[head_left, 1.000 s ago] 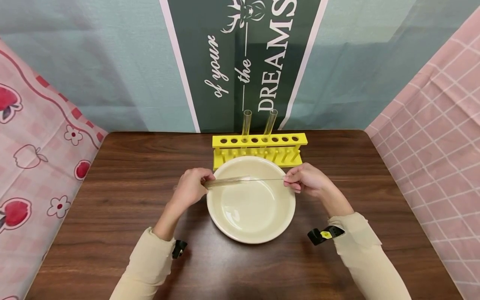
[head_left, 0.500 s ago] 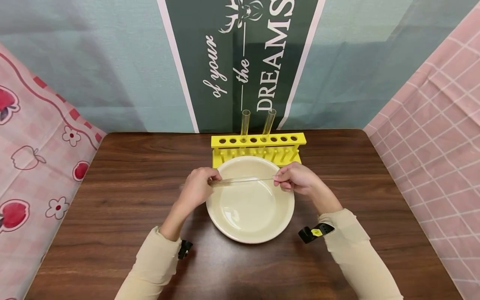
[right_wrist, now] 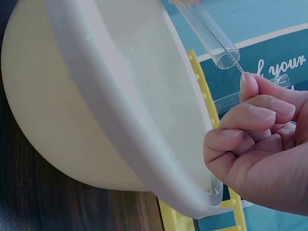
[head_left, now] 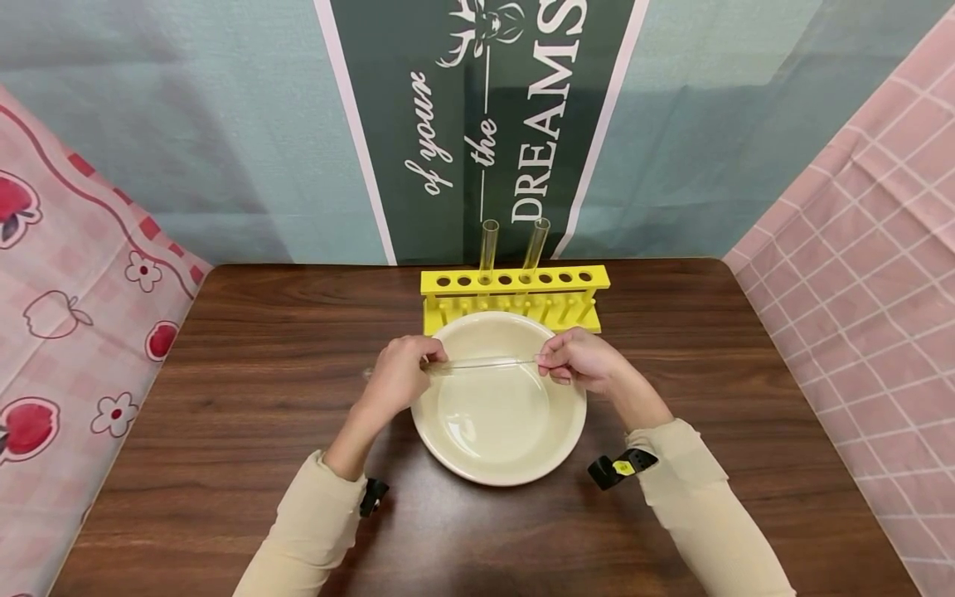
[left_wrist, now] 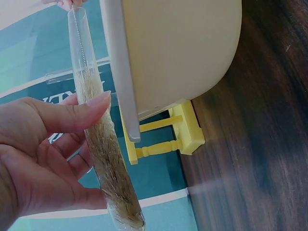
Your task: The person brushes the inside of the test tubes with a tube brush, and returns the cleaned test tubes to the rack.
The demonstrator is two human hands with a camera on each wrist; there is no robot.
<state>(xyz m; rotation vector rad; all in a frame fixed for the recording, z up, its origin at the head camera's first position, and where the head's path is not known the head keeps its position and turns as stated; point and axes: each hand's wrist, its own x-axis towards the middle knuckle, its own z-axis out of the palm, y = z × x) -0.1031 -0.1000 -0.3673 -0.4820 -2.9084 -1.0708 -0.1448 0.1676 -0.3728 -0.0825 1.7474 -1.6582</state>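
My left hand (head_left: 399,371) grips a clear glass test tube (left_wrist: 78,36), held nearly level above the cream bowl (head_left: 492,460). Inside the tube sits a test tube brush; its brown bristles (left_wrist: 109,163) fill the part from the thumb down towards the closed end. A twisted wire stem (right_wrist: 234,61) comes out of the tube's mouth. Between thumb and index finger my right hand (head_left: 582,358) pinches that stem, close to the glass rim, with the other fingers curled in. Both hands are over the bowl's far half, near its opposite sides.
Behind the bowl stands a yellow test tube rack (head_left: 433,286) with two upright tubes, one left (head_left: 488,249) and one right (head_left: 535,249). A printed cloth (head_left: 283,166) hangs at the table's far edge, and pink cloths flank both sides.
My right hand has moved left and the left hand slightly right. The hands are closer together, and less bare wire shows between the tube's mouth and my right fingers.
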